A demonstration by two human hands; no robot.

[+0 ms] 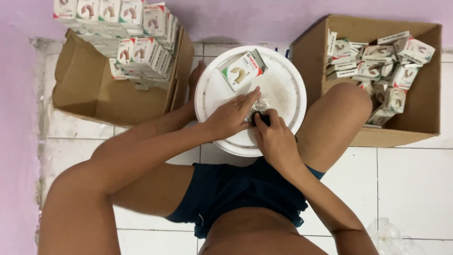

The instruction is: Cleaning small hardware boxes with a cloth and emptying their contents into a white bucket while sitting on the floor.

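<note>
A round white lid or tray rests between my knees. On it lies a small white carton with green and red print, near the far side. My left hand presses down on a small crinkled clear packet at the middle of the lid. My right hand pinches a small dark object right beside that packet. Both hands touch each other over the packet. What the dark object is cannot be made out.
An open cardboard box at the left holds neat stacks of the same small cartons. Another cardboard box at the right holds several cartons in a loose heap. White floor tiles, pink wall behind, a clear plastic bag bottom right.
</note>
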